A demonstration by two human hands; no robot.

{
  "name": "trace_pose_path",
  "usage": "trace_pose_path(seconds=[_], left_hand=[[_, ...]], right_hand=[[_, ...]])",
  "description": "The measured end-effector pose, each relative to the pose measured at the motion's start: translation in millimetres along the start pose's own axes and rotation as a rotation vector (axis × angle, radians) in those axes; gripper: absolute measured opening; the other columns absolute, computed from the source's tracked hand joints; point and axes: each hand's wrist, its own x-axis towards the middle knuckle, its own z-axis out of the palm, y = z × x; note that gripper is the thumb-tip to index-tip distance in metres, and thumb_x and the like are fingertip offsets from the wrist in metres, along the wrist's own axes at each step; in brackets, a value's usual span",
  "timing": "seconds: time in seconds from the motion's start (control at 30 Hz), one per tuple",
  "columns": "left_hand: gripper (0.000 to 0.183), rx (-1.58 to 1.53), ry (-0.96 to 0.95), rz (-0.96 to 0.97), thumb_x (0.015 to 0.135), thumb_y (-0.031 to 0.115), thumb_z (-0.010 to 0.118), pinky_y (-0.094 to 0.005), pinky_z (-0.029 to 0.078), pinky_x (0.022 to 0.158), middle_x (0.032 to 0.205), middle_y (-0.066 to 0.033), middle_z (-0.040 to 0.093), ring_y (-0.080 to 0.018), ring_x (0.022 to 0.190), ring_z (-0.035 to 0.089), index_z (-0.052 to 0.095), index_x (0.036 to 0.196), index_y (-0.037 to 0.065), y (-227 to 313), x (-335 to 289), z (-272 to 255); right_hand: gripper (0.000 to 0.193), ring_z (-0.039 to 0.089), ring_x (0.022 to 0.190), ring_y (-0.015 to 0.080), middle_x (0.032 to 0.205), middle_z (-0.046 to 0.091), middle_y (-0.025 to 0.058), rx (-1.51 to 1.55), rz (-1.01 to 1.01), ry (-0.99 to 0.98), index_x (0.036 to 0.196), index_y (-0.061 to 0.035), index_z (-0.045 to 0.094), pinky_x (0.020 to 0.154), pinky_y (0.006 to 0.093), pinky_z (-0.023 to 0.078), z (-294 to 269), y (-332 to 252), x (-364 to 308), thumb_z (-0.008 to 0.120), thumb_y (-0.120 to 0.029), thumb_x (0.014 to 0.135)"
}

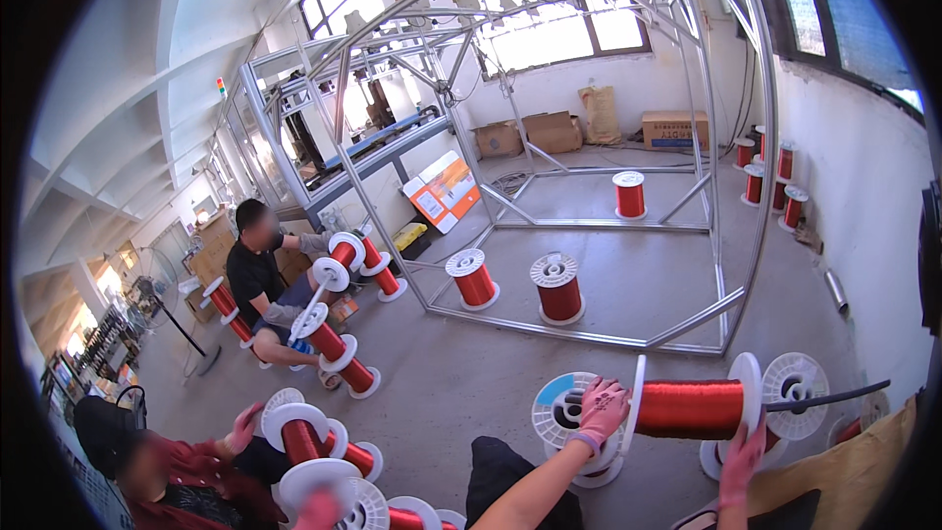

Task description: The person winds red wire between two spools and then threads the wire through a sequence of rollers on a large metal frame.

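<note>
A large spool of red wire (687, 407) lies sideways in front of me, with white flanges at both ends. My left hand (601, 410), in a pink glove, is against its left flange. At the right flange, my right hand (743, 456), also gloved in pink, grips the lower edge, its fingertips partly hidden. A dark rod (829, 397) sticks out past the right flange; whether it passes through the spool is hidden. Just below my left hand stands an upright spool (549, 422) with a blue patch on its top. Another white spool top (800, 383) shows beside the rod.
Beyond stands a metal frame (579, 334), with spools (561, 290) on the floor in and around it. Two people handle spools at the left: one in black (260, 270), one in dark red (196, 466). Brown material (834, 476) lies near my right arm.
</note>
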Motion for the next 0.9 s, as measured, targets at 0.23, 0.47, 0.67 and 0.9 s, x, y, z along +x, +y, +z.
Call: trace_pose_path(seconds=[0.23,0.47,0.67,0.9], left_hand=[[0.033,-0.011,-0.008,0.004,0.094,0.028,0.051,-0.0407,0.037,0.104,0.094,-0.0094,0.070,-0.0250,0.105,0.061,0.072,0.081,0.007,0,1,-2],[0.034,0.015,-0.048,-0.024,0.094,0.029,0.051,-0.0410,0.037,0.104,0.092,-0.0082,0.070,-0.0240,0.105,0.062,0.072,0.078,0.008,1,1,-1],[0.023,-0.003,-0.115,-0.065,0.088,0.023,0.052,-0.0411,0.036,0.107,0.102,-0.0082,0.068,-0.0234,0.110,0.059,0.070,0.083,0.010,5,4,-7],[0.037,0.032,-0.140,-0.053,0.095,0.035,0.049,-0.0402,0.036,0.107,0.098,-0.0082,0.071,-0.0240,0.111,0.060,0.075,0.085,0.011,-3,-3,6]], right_hand=[[0.043,0.045,0.131,0.0338,0.141,0.048,0.0211,0.206,0.319,-0.046,0.139,0.0045,0.043,0.110,0.0372,0.033,-30,38,-22,0.042,-0.017,0.103],[0.044,0.051,0.123,0.0377,0.133,0.053,0.0256,0.073,0.077,-0.039,0.136,0.0087,0.044,0.106,0.0399,0.037,7,-4,35,0.048,-0.019,0.101],[0.043,0.050,0.126,0.0337,0.138,0.051,0.0218,-0.095,0.266,-0.153,0.138,0.0049,0.044,0.103,0.0380,0.040,10,68,-37,0.045,-0.019,0.102],[0.052,0.038,0.138,0.0335,0.149,0.038,0.0192,0.212,-0.011,-0.038,0.145,0.0044,0.033,0.113,0.0362,0.031,-10,-40,77,0.048,-0.020,0.102]])
